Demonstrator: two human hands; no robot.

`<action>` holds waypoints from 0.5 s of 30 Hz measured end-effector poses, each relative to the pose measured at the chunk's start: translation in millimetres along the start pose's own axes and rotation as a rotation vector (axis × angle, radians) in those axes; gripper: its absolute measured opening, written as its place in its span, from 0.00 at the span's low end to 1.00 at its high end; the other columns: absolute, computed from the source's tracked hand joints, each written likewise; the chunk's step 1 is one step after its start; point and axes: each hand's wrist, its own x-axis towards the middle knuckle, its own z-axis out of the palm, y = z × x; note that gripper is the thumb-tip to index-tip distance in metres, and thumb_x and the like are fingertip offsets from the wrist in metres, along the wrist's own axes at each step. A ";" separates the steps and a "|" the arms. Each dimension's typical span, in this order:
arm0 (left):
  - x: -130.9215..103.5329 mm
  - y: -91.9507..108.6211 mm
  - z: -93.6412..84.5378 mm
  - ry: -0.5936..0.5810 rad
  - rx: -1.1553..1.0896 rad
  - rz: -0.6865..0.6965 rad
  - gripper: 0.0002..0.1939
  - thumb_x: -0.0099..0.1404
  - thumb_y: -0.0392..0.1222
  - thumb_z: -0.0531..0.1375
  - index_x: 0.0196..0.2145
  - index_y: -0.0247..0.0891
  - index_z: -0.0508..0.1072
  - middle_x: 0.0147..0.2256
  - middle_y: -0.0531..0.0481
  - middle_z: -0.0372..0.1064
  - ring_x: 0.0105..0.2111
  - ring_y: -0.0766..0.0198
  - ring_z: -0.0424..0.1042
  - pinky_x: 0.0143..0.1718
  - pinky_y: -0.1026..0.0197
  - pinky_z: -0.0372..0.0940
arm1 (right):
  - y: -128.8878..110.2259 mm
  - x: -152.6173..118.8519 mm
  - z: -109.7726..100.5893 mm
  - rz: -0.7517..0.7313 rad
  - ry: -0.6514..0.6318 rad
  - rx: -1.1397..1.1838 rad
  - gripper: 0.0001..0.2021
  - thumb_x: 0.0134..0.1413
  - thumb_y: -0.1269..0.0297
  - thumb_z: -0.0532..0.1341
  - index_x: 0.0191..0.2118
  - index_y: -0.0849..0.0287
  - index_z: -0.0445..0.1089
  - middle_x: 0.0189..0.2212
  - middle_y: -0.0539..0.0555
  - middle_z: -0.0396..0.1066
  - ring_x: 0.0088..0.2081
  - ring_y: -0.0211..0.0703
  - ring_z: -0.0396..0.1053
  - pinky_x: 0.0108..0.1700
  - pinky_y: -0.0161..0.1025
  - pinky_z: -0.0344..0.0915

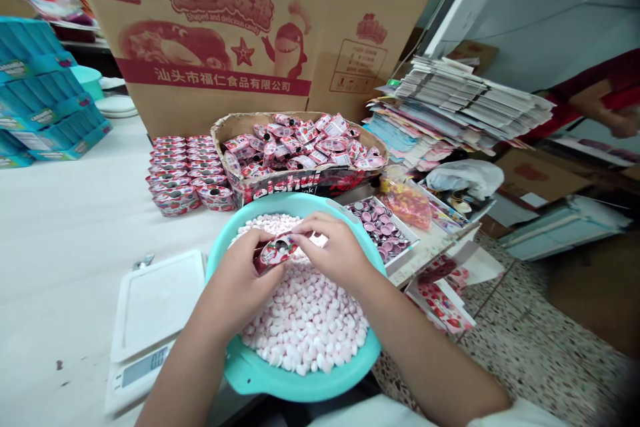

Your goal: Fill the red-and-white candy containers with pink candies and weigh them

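Note:
Above a turquoise basin (235, 373) of pale pink and white candies (310, 327), my left hand (250, 270) is closed around a small red strawberry-print candy box (277, 251). The box has a round hole in its upper face, which is turned up toward me. My right hand (333, 247) meets the box at its right end, thumb and fingers pinched at the edge; whether a candy is between those fingertips is hidden. Left of the basin lies a white kitchen scale (157, 297) with a lit display. A white tray of pink round caps (383, 227) sits to the right.
Behind the basin, a cut-down carton (305, 183) holds many similar boxes, with stacked rows of them (173, 180) beside it. A large cardboard box (215, 100) stands at the back. Paper stacks (465, 100) lie right; blue display boxes (45, 93) left. Another person's hand (607, 107) shows far right.

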 end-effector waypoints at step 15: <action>-1.7 4.3 -0.8 0.092 -0.072 -0.002 0.15 0.62 0.45 0.62 0.46 0.40 0.73 0.41 0.48 0.74 0.39 0.56 0.73 0.42 0.54 0.68 | -7.2 -2.9 2.0 -0.014 0.049 0.209 0.06 0.60 0.63 0.63 0.38 0.53 0.78 0.38 0.53 0.80 0.42 0.46 0.76 0.48 0.45 0.72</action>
